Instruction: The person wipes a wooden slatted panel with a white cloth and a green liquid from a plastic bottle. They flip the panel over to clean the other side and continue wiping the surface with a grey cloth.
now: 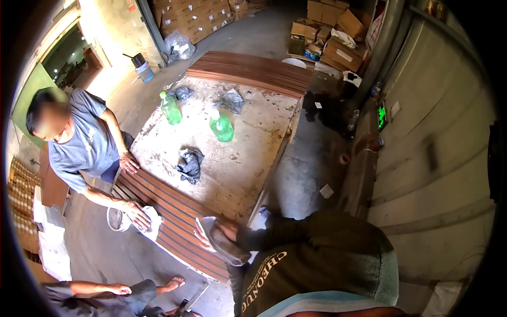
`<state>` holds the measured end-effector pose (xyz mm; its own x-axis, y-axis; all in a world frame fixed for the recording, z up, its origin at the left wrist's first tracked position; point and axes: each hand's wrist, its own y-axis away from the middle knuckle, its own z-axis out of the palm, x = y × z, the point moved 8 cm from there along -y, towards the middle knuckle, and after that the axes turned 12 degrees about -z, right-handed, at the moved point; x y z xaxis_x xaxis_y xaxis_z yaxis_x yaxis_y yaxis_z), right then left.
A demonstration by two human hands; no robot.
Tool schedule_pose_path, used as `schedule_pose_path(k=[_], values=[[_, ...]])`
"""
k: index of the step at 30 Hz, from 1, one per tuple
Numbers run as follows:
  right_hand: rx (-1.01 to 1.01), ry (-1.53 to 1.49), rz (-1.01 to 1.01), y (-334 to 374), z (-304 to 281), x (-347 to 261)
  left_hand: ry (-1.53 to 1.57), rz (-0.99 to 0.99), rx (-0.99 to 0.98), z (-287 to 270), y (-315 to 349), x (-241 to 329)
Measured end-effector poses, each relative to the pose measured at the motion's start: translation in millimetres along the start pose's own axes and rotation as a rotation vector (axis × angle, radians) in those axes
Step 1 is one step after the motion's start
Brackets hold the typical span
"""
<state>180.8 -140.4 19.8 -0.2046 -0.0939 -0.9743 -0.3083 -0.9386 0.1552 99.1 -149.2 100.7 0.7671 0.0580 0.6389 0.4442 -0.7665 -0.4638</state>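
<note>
A grey cloth [228, 247] is between my hands above the near right end of the brown slatted panel [177, 232]. My left hand [203, 238] has its fingers showing past the cloth's left edge; the cloth hides its palm. My right hand [228, 229] closes on the cloth's upper side, its fingertips partly hidden. Across the panel's left part, a co-worker in a blue-grey shirt presses a white cloth [153, 224] on the slats with one hand [138, 215]. That person's other hand [128, 162] rests at the panel's far edge.
On the pale worktable [232, 174] stand two green bottles [170, 109] [222, 127] among crumpled dark rags [190, 165]. More brown slats [248, 71] lie at its far end. A white bucket [117, 219] stands by the co-worker. Another person sits at lower left. Cardboard boxes [338, 53] are piled behind.
</note>
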Motion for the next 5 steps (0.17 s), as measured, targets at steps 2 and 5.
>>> schedule_pose_path(k=[2, 5], values=[[-0.077, -0.063, -0.029, -3.1, 9.4, 41.9, 0.157, -0.234, 0.103, 11.5, 24.4, -27.7], [-0.165, -0.461, -0.024, -30.1, 19.1, 129.9, 0.790, -0.240, -0.318, 21.7, 29.2, -37.4]])
